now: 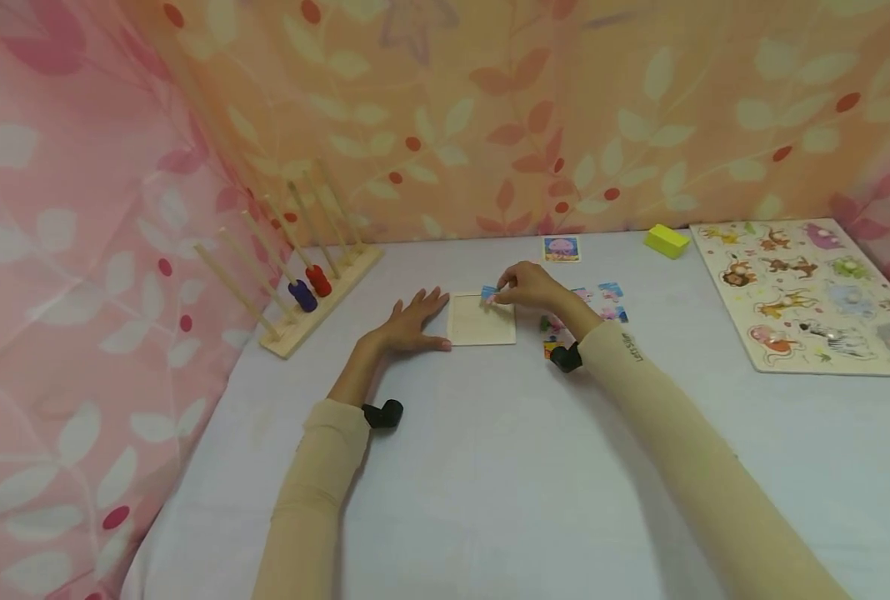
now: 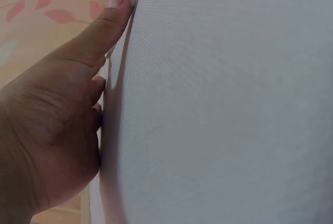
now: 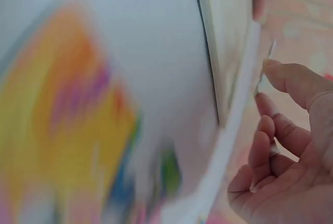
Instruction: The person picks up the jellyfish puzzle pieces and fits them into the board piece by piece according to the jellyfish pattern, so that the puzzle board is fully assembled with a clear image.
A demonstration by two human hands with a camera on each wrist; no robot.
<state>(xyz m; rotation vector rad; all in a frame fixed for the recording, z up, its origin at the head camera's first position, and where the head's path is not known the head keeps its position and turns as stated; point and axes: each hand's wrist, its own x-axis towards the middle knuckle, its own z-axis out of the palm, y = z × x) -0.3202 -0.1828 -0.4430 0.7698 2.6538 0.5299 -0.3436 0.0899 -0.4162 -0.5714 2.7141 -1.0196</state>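
Note:
A shallow wooden puzzle tray [image 1: 482, 332] lies on the white cloth, its inside bare wood. My right hand [image 1: 533, 287] pinches a small blue and pink puzzle piece [image 1: 489, 295] between thumb and fingertips over the tray's upper right corner. In the right wrist view the piece [image 3: 271, 50] appears edge-on at the fingertips. My left hand [image 1: 413, 323] rests flat with spread fingers, thumb and fingertips right at the tray's left edge. Several more puzzle pieces [image 1: 610, 291] lie to the right, partly hidden beneath the right wrist.
At the left stands a wooden peg rack [image 1: 280, 343] with blue rings [image 1: 302, 295] and red rings [image 1: 318, 281]. A picture card [image 1: 561, 249] and a yellow block [image 1: 667, 241] lie toward the back. An animal puzzle board [image 1: 812, 300] occupies the right side.

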